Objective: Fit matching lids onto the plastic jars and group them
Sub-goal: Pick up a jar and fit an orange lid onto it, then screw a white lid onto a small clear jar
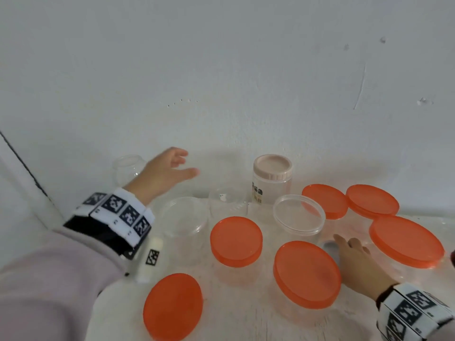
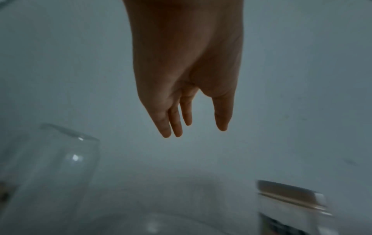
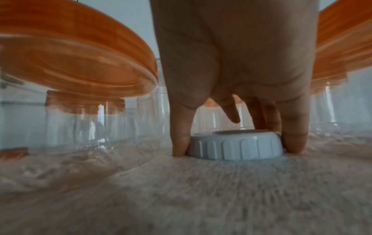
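Pinching a ribbed grey lid (image 3: 235,145), the right hand (image 3: 237,66) mostly hides it overhead; the left hand (image 2: 187,66) hangs spread, blurred jars below.

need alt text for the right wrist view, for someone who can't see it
The right hand reaches down and pinches a ribbed pale blue-grey lid lying on a white textured surface, fingertips at both its sides. Clear jars with orange lids stand around it.

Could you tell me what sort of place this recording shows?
Probably a plain indoor room, not clearly a kitchen or workshop: a scuffed white wall, a table with a pale textured cover, and clear plastic jars with orange lids.
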Action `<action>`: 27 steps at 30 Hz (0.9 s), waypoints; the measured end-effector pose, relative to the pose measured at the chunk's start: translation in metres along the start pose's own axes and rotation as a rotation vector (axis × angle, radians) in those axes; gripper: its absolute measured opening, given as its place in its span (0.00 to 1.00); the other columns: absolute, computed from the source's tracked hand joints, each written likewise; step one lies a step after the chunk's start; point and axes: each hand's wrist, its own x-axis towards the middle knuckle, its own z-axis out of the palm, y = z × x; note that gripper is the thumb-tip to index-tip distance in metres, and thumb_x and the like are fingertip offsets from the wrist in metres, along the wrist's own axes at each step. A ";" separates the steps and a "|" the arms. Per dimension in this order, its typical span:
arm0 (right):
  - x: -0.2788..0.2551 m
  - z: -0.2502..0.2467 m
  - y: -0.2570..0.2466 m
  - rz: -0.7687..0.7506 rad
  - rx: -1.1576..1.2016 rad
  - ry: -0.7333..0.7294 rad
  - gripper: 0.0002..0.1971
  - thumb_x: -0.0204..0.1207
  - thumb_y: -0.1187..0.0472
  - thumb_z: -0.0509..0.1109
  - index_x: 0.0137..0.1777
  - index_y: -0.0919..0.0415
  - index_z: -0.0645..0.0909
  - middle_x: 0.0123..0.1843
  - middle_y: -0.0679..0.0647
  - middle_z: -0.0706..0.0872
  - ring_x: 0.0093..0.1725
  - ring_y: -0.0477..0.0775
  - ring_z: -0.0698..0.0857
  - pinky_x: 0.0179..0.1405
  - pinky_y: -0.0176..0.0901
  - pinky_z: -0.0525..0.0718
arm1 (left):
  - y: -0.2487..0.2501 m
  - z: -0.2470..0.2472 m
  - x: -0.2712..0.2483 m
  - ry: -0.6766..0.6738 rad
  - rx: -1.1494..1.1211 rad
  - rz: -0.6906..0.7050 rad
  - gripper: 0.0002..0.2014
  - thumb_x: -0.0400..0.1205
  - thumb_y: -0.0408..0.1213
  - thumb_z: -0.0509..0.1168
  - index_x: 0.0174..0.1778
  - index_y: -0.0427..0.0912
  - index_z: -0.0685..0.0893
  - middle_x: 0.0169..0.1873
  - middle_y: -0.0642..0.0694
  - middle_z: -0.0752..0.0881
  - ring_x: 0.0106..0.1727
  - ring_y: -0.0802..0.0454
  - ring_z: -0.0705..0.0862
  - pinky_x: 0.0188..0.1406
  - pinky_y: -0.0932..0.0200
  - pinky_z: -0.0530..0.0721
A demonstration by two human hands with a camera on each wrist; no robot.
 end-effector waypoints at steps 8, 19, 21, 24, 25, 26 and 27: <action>0.002 0.005 0.002 -0.008 -0.039 -0.014 0.34 0.80 0.51 0.62 0.83 0.53 0.52 0.71 0.54 0.67 0.69 0.56 0.70 0.69 0.44 0.70 | -0.061 -0.056 0.059 0.214 0.431 -0.150 0.31 0.79 0.43 0.70 0.76 0.36 0.70 0.74 0.36 0.72 0.74 0.38 0.70 0.72 0.46 0.69; -0.003 -0.002 -0.006 0.069 -0.023 -0.037 0.38 0.80 0.51 0.63 0.85 0.54 0.46 0.68 0.55 0.65 0.70 0.59 0.71 0.70 0.45 0.69 | -0.088 -0.059 0.063 0.076 0.562 -0.349 0.40 0.81 0.51 0.66 0.84 0.43 0.53 0.79 0.31 0.60 0.78 0.32 0.63 0.75 0.46 0.61; -0.003 -0.002 -0.007 0.069 -0.028 -0.039 0.38 0.81 0.50 0.63 0.85 0.53 0.46 0.68 0.55 0.65 0.69 0.58 0.71 0.70 0.44 0.70 | -0.090 -0.060 0.062 0.092 0.541 -0.351 0.41 0.80 0.50 0.68 0.84 0.42 0.54 0.78 0.30 0.59 0.76 0.31 0.64 0.75 0.43 0.63; -0.003 -0.002 -0.007 0.077 -0.010 -0.041 0.37 0.81 0.51 0.63 0.85 0.53 0.46 0.68 0.55 0.65 0.70 0.59 0.70 0.70 0.45 0.70 | -0.091 -0.062 0.059 0.130 0.493 -0.367 0.44 0.77 0.49 0.72 0.83 0.41 0.55 0.75 0.30 0.61 0.75 0.30 0.66 0.73 0.39 0.66; -0.003 -0.002 -0.007 0.081 -0.004 -0.044 0.37 0.81 0.50 0.63 0.85 0.53 0.47 0.68 0.56 0.65 0.70 0.59 0.71 0.70 0.46 0.71 | -0.092 -0.063 0.057 0.143 0.479 -0.369 0.45 0.76 0.49 0.73 0.83 0.41 0.56 0.75 0.30 0.61 0.74 0.29 0.67 0.72 0.38 0.67; -0.004 -0.003 -0.008 0.082 0.001 -0.047 0.38 0.81 0.50 0.63 0.85 0.53 0.47 0.68 0.56 0.65 0.70 0.60 0.71 0.70 0.46 0.71 | -0.092 -0.065 0.054 0.156 0.470 -0.368 0.46 0.75 0.49 0.74 0.83 0.41 0.56 0.74 0.30 0.61 0.73 0.28 0.68 0.72 0.36 0.68; -0.004 -0.003 -0.009 0.083 0.008 -0.050 0.38 0.81 0.50 0.64 0.84 0.53 0.47 0.68 0.56 0.65 0.70 0.60 0.71 0.71 0.47 0.71 | -0.091 -0.066 0.052 0.169 0.468 -0.366 0.47 0.74 0.49 0.75 0.83 0.42 0.56 0.74 0.29 0.61 0.72 0.27 0.68 0.72 0.36 0.68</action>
